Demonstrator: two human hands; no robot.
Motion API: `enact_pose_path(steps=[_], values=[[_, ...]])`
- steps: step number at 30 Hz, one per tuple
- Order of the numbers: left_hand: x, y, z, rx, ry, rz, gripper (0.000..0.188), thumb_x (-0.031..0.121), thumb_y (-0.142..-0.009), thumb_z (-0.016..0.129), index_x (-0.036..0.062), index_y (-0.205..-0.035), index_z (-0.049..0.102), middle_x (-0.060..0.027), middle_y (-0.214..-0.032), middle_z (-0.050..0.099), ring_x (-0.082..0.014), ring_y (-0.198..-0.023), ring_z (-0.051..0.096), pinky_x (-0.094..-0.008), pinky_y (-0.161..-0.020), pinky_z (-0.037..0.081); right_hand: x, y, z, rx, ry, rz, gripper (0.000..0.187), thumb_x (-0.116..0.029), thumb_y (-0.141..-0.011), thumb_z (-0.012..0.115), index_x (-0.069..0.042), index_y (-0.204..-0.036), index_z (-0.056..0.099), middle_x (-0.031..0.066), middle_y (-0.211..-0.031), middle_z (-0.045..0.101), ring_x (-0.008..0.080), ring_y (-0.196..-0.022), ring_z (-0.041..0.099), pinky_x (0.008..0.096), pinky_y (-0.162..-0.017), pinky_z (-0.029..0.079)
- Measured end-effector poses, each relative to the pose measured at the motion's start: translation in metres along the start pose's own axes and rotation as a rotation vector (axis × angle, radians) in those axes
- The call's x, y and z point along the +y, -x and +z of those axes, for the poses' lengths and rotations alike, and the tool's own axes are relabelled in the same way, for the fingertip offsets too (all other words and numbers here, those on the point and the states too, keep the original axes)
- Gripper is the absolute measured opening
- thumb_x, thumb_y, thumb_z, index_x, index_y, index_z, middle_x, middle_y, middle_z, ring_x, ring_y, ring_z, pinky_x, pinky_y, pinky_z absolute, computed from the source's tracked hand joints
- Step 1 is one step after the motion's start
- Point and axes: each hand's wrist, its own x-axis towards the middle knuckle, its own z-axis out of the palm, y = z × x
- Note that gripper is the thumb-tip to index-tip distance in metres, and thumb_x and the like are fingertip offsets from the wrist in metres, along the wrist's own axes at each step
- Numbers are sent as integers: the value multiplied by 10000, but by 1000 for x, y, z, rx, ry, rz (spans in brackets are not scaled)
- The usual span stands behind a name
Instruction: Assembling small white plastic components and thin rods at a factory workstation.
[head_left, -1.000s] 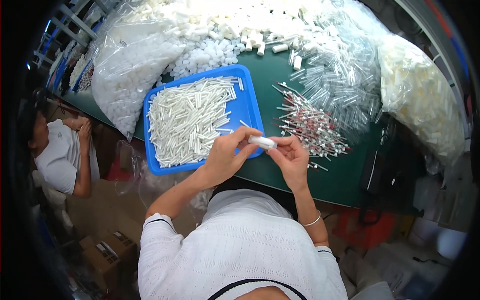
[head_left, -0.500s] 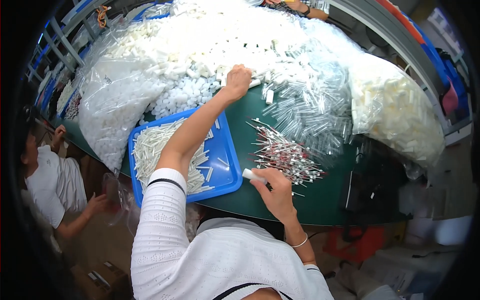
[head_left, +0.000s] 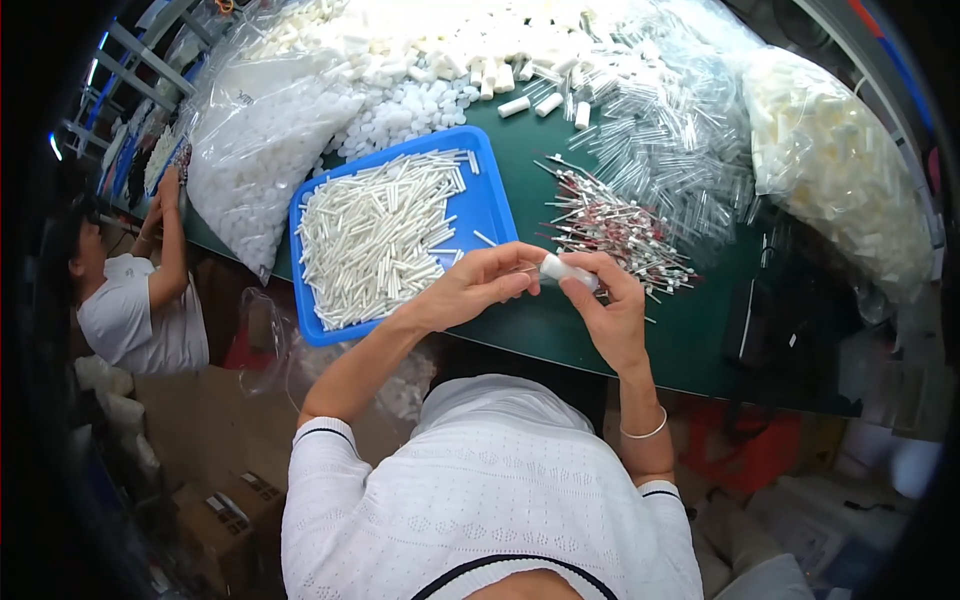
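Observation:
In front of my body both hands meet above the table's near side. My right hand point(head_left: 610, 305) is closed round a short white cylinder point(head_left: 560, 268), its rounded end turned toward my left hand. The fingers of my left hand point(head_left: 485, 280) pinch together right beside that end; a thin, clear, shiny piece seems to be between them, too small to make out. Under and left of my left hand is a blue tray point(head_left: 497, 205) with many white sticks point(head_left: 375, 240). Beyond my right hand lies a heap of thin white-and-red stems point(head_left: 615, 225).
Clear tubes point(head_left: 665, 150) pile up behind the stems, with loose white cylinders point(head_left: 548, 104) on the green table point(head_left: 560, 345). Bags of white caps point(head_left: 270, 140) and cream cylinders point(head_left: 835, 150) flank the heap. A black case point(head_left: 770, 320) sits right. Another person point(head_left: 140, 300) works at left.
My left hand has come back from the far pile to meet my right hand at the white cylinder. The view has shifted, and the other person's arms are now raised to the table.

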Motion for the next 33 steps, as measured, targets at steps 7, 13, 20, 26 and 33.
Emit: enact_pose_path(steps=[7, 13, 20, 26, 33], values=[[-5, 25, 7, 59, -423, 77, 310, 70, -898, 594, 15, -1198, 539, -24, -918, 579, -89, -801, 523, -226, -699, 427, -11, 10, 4, -166, 253, -157, 210, -17, -778, 687, -36, -985, 653, 100, -833, 621, 253, -717, 615, 327, -626, 490], [-16, 31, 8, 98, -403, 165, 197, 131, -899, 604, 29, -1067, 581, -86, -728, 576, -160, -630, 534, -300, -604, 428, -27, 9, 7, -320, 250, -69, 360, -54, -774, 721, -18, -1091, 555, 119, -859, 637, 224, -697, 639, 316, -624, 506], [-22, 33, 18, 37, -270, 35, 241, 221, -991, 447, 19, -1037, 571, -79, -717, 533, -180, -660, 518, -312, -620, 415, -8, 19, 15, -344, -266, 281, 122, -32, -907, 590, 11, -1005, 531, 70, -803, 645, 83, -677, 617, 208, -556, 503], [-31, 38, 29, 215, -696, 271, 225, 190, -987, 455, 8, -1000, 586, -107, -721, 535, -229, -594, 504, -335, -559, 396, -1, 20, 9, -441, -377, 458, 128, 3, -903, 576, 15, -1029, 556, 88, -814, 648, 76, -629, 595, 193, -550, 501], [-18, 39, 36, 287, -571, 199, 143, 120, -871, 637, 10, -950, 589, -132, -771, 592, -297, -645, 577, -360, -579, 448, 13, 37, 20, -228, -499, 326, 202, -2, -889, 608, 7, -1091, 625, 55, -908, 629, 65, -742, 572, 206, -638, 497]])
